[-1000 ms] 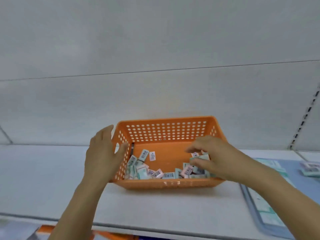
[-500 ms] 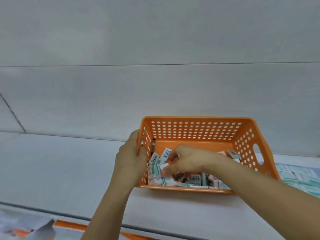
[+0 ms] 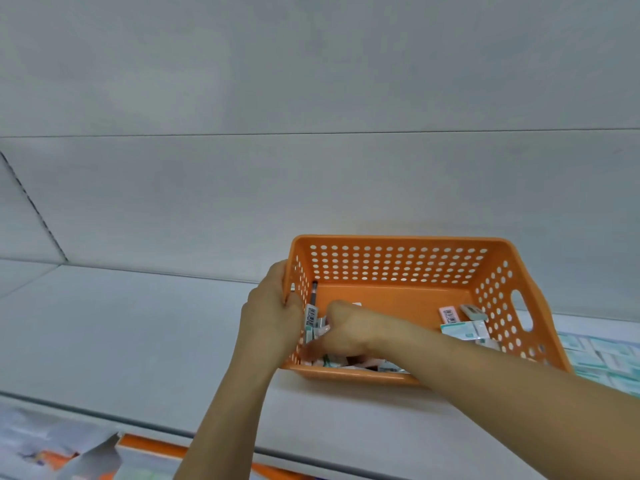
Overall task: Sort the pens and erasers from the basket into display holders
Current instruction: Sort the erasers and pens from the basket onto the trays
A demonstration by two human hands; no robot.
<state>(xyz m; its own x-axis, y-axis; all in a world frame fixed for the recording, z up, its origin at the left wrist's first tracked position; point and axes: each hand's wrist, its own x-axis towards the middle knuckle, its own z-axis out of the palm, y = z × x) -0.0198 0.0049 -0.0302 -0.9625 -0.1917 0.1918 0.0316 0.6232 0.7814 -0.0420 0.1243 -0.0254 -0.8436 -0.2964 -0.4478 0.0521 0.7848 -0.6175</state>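
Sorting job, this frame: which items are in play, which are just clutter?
In play:
- orange basket
- left hand, gripping the basket's left wall
- right hand, reaching inside; grasp unclear
- pen leaning on the left wall
- boxed erasers inside

Clutter:
- shelf
- packets right of the basket
- papers, bottom left

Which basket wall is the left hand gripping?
The left hand grips the left short wall of the orange basket; the opposite short wall's handle cutout is untouched.
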